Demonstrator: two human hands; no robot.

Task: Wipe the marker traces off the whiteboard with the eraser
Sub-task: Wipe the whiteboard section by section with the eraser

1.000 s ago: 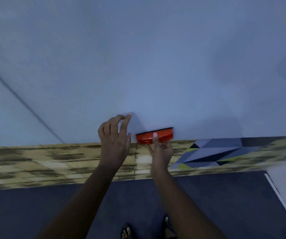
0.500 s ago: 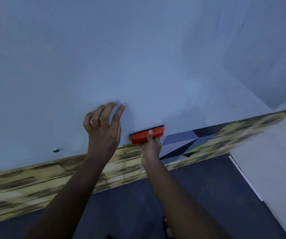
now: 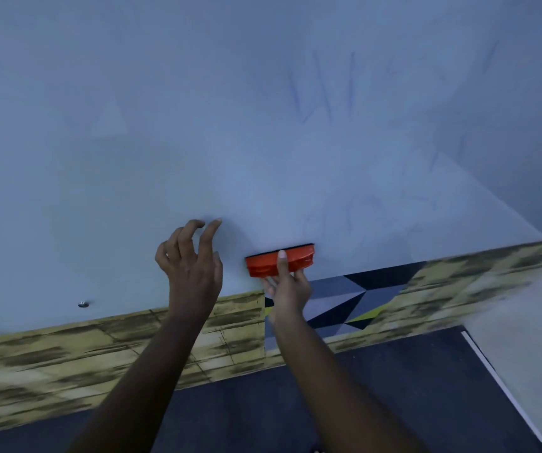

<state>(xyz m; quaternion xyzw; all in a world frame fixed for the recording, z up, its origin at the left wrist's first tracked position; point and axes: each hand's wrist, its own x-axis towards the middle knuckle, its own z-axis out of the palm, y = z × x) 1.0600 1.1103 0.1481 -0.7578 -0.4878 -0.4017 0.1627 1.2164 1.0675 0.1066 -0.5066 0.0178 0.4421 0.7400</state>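
A large whiteboard [image 3: 197, 125] fills the upper part of the view. Faint blue marker traces [image 3: 325, 86] show on it at the upper right, with fainter scribbles just above the eraser. My right hand [image 3: 287, 286] grips the orange eraser [image 3: 263, 264] from below, thumb over its back, and holds its dark felt face against the board near the lower edge. My left hand [image 3: 191, 263] is beside it on the left, fingers loosely curled, with fingertips at the board and nothing in it.
Below the board runs a wood-patterned wall strip [image 3: 67, 354] with a geometric grey, black and yellow panel [image 3: 354, 299]. A metal screw [image 3: 83, 304] sits near the board's lower left. Dark floor [image 3: 361, 403] lies beneath, a white surface [image 3: 531, 354] at right.
The view has swung left and up along the board, bringing the marker traces into sight. Both hands stay low on the board; the eraser remains in my right hand.
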